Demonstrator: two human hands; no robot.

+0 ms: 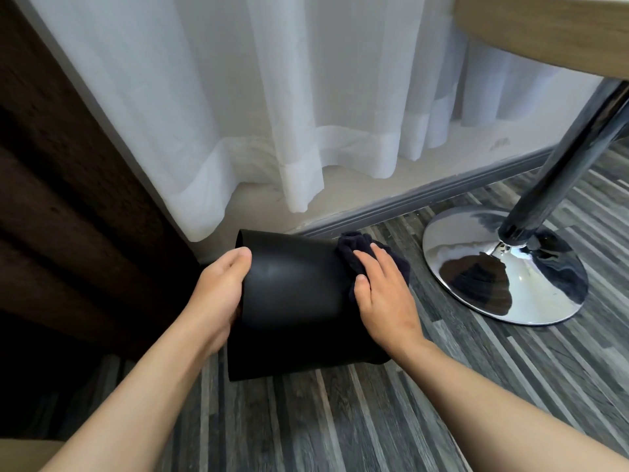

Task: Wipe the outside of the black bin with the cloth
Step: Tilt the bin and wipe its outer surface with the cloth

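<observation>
While the left hand [221,291] is steadying the tipped black bin [296,301] low over the floor [340,420], fingers curled round its left side, the right hand [384,294] is pressing the cloth [354,248] flat against its far right side with straight fingers, ideally applying even pressure.

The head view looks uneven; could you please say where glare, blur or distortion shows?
Head view: bright mirror reflections on the chrome table base; a faint sheen on the black bin; floor planks soften near the bottom edge; left side deeply shadowed.
</observation>
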